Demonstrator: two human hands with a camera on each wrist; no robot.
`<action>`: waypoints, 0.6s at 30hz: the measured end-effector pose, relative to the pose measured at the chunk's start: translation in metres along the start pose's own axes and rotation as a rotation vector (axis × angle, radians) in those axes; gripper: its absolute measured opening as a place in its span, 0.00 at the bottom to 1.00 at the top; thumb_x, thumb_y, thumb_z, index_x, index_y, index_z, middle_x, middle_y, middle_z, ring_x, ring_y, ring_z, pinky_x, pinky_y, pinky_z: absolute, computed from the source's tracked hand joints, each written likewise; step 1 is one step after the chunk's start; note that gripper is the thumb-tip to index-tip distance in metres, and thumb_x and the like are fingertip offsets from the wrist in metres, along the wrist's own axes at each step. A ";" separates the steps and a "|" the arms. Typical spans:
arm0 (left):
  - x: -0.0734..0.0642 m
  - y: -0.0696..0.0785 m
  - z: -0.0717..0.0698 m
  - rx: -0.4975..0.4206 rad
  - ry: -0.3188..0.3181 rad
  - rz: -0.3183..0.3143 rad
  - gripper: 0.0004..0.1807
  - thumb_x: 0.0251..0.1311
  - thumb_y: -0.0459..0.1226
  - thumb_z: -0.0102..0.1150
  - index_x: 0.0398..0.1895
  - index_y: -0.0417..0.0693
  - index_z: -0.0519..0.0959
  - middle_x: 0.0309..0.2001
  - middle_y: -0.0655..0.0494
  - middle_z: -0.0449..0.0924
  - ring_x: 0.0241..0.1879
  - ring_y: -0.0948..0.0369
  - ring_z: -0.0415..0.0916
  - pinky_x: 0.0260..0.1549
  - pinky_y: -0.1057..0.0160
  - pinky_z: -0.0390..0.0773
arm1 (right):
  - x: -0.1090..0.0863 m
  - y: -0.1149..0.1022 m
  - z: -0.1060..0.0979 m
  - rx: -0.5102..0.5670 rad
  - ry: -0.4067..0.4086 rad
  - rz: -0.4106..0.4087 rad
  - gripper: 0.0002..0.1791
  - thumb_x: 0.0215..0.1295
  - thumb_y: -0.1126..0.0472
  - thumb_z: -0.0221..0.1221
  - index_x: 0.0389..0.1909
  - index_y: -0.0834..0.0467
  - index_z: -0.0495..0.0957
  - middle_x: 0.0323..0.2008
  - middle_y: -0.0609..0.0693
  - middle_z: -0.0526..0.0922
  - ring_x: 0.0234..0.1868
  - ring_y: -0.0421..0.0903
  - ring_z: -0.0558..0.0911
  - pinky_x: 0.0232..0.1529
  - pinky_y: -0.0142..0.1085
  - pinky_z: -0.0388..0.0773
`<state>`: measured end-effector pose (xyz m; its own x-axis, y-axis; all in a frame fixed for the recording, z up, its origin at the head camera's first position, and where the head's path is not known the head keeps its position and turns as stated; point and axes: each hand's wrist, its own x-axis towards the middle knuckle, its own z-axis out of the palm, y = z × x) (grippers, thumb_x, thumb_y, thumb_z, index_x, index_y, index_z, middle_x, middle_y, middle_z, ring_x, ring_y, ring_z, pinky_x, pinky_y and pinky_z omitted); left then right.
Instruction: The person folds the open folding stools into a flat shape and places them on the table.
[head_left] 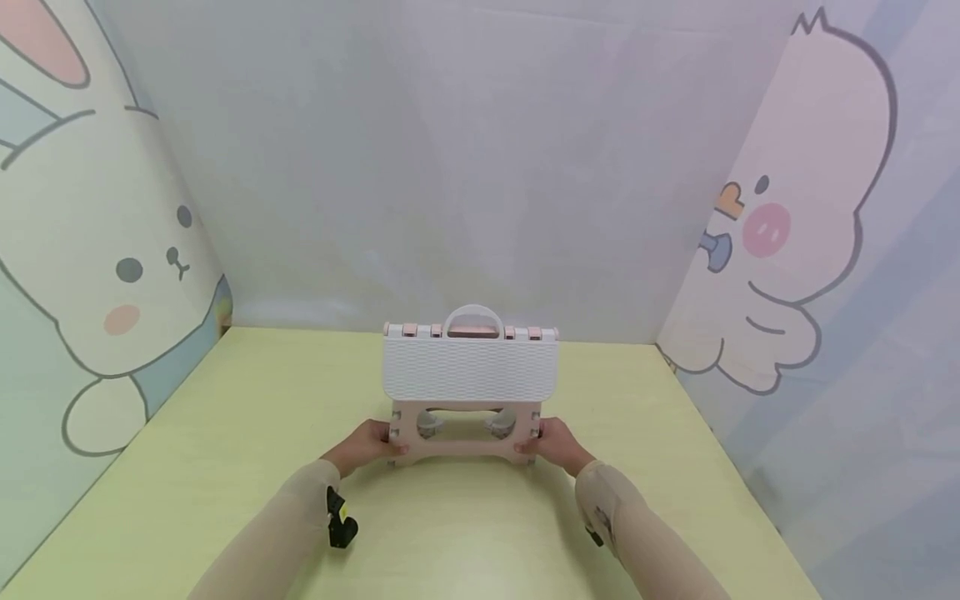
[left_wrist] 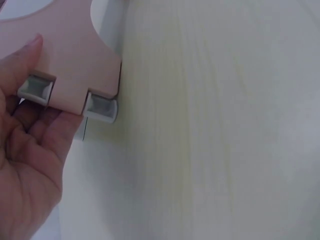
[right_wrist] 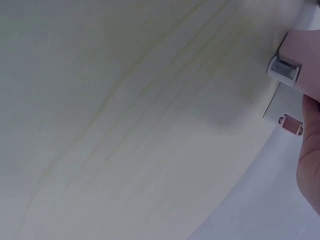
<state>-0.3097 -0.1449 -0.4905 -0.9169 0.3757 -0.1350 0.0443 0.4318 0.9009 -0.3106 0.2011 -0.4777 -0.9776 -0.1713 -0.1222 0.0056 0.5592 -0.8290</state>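
Note:
A folding step stool (head_left: 470, 368) with a white woven-textured top and pink leg panels stands upright ahead of me in the head view, partly folded. One half of its top faces me, and a white carry handle (head_left: 475, 309) arches up along the hinge line. Below hangs the pink leg panel (head_left: 457, 448) with its rounded cut-out. My left hand (head_left: 363, 446) grips that panel's left side, thumb on the front face and fingers behind, as the left wrist view shows. On the other side my right hand (head_left: 561, 443) holds the right edge, its thumb also in front.
The stool is on a pale yellow-green table (head_left: 300, 383) with wood grain. A grey-white curtain (head_left: 465, 167) rises behind the far edge. Curtains with a cartoon rabbit (head_left: 97, 250) and a cartoon duck (head_left: 810, 208) flank the sides. A black wrist camera (head_left: 342, 525) sits by the left sleeve.

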 end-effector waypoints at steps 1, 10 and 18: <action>0.000 0.000 0.000 0.002 0.000 -0.004 0.19 0.56 0.34 0.66 0.46 0.28 0.79 0.41 0.44 0.83 0.36 0.59 0.74 0.40 0.56 0.75 | -0.001 0.000 0.000 -0.002 0.001 -0.001 0.10 0.50 0.65 0.69 0.30 0.66 0.81 0.32 0.53 0.85 0.30 0.42 0.75 0.36 0.36 0.72; -0.001 0.001 0.001 0.012 -0.004 0.000 0.19 0.56 0.34 0.66 0.46 0.28 0.79 0.41 0.43 0.83 0.37 0.59 0.76 0.41 0.54 0.76 | -0.003 -0.001 0.000 0.004 0.000 -0.007 0.09 0.51 0.66 0.69 0.31 0.67 0.81 0.31 0.54 0.85 0.29 0.42 0.75 0.35 0.36 0.72; 0.000 0.000 0.000 0.007 -0.008 0.015 0.18 0.56 0.34 0.66 0.46 0.28 0.79 0.40 0.43 0.84 0.35 0.59 0.75 0.40 0.56 0.76 | -0.001 0.000 0.001 0.015 -0.004 -0.005 0.10 0.51 0.66 0.69 0.33 0.68 0.82 0.33 0.55 0.85 0.31 0.42 0.76 0.36 0.37 0.73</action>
<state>-0.3097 -0.1449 -0.4903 -0.9127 0.3890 -0.1251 0.0607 0.4319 0.8999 -0.3092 0.2011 -0.4782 -0.9767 -0.1775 -0.1208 0.0043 0.5461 -0.8377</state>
